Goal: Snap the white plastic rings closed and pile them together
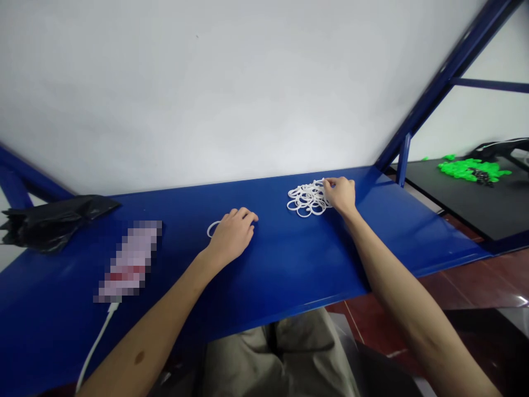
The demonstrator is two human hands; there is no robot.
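Observation:
A loose pile of thin white rings (pixel 306 200) lies on the blue table (pixel 264 264), right of the middle. My right hand (pixel 341 193) is at the pile's right edge, thumb and forefinger pinched together on a white ring; the fingertips partly hide it. Farther left, my left hand (pixel 233 234) rests low over the table, palm down, with its fingers loosely stretched and slightly apart. Part of a single white ring (pixel 211 228) shows beside that hand; the rest is hidden beneath it.
On the left lie a black plastic bag (pixel 61 220) and a blurred-out flat device (pixel 130 262) with a white cable (pixel 97 339). A white wall (pixel 248 94) rises behind the table. At right, a black table (pixel 438 193) bears a heap of bright green pieces (pixel 467 168).

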